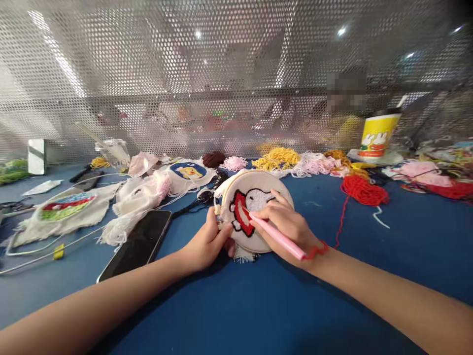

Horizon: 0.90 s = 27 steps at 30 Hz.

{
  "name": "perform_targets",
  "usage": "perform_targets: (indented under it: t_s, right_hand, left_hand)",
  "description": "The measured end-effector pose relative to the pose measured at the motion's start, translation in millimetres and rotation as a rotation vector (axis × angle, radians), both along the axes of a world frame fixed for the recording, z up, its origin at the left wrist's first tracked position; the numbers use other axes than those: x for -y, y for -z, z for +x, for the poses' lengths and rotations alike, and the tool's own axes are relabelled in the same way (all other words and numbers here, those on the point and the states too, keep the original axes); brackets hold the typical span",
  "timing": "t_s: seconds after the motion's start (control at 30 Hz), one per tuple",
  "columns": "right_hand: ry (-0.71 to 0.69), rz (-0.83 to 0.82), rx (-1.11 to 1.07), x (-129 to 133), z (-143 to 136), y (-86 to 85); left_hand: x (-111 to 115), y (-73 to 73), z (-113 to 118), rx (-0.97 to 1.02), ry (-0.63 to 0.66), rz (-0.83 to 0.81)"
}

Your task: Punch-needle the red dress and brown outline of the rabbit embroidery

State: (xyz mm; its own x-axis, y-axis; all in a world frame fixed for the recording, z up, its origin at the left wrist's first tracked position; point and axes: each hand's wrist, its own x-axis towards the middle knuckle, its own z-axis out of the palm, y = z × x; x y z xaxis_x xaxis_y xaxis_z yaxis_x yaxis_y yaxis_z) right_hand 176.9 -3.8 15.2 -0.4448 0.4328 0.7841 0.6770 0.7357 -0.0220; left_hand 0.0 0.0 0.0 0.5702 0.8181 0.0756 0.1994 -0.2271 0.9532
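A round embroidery hoop (pixel 284 190) with white cloth stands tilted above the blue table. Its cloth bears a black-outlined figure with a red part and a pale grey part. My left hand (pixel 207 241) grips the hoop's lower left edge, thumb in front. In my right hand (pixel 288 227) is a pink punch needle (pixel 279 236), its tip at the red part of the design. Red yarn runs from the needle's back end over my right wrist towards a red yarn ball (pixel 364 190) on the right.
A black phone (pixel 138 244) lies left of the hoop, near embroidered cloths (pixel 66 209) and a white cable. Yellow yarn (pixel 277 159) and other yarns line the back. A yellow cup (pixel 379 135) stands back right, before a perforated metal screen (pixel 221 64).
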Motion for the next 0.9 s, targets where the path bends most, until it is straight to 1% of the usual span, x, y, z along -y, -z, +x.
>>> perform_targets:
  t_s: [0.1, 0.2, 0.3, 0.37, 0.43, 0.53, 0.6, 0.67, 0.77, 0.9]
  right_hand:
    - [0.071, -0.145, 0.133, -13.1, -1.7, -14.0]
    - [0.108, -0.237, 0.212, -22.8, -5.7, -33.3]
    - [0.073, -0.296, 0.292, -28.7, -7.9, -53.2]
    - [0.028, -0.364, 0.327, -30.3, -6.5, -63.4]
    - [0.006, -0.466, 0.324, -29.6, -3.5, -70.9]
    - [0.013, -0.607, 0.328, -24.5, 0.2, -79.1]
    - [0.033, -0.625, 0.352, -19.9, 0.6, -82.1]
    - [0.063, -0.603, 0.382, -16.3, -0.3, -81.1]
    - [0.093, -0.583, 0.429, -14.9, -1.7, -72.6]
    - [0.044, -0.539, 0.443, -14.4, -3.9, -60.2]
  left_hand:
    - [-12.6, 0.8, 3.3, 0.014, 0.0, 0.024]
    - [-22.8, 1.8, 4.4, 0.022, 0.004, 0.044]
    - [-29.8, 2.9, 3.3, 0.022, 0.008, 0.062]
    - [-32.8, 3.4, 1.9, 0.016, 0.005, 0.084]
    - [-34.8, 3.6, 0.1, 0.004, 0.0, 0.114]
    - [-35.2, 3.1, -2.7, -0.022, -0.007, 0.163]
    - [-33.8, 2.4, -4.1, -0.04, -0.006, 0.191]
    - [-31.5, 1.8, -4.8, -0.052, -0.006, 0.213]
    - [-28.2, 1.7, -4.9, -0.063, -0.009, 0.235]
    - [-25.9, 2.0, -4.4, -0.072, -0.012, 0.243]
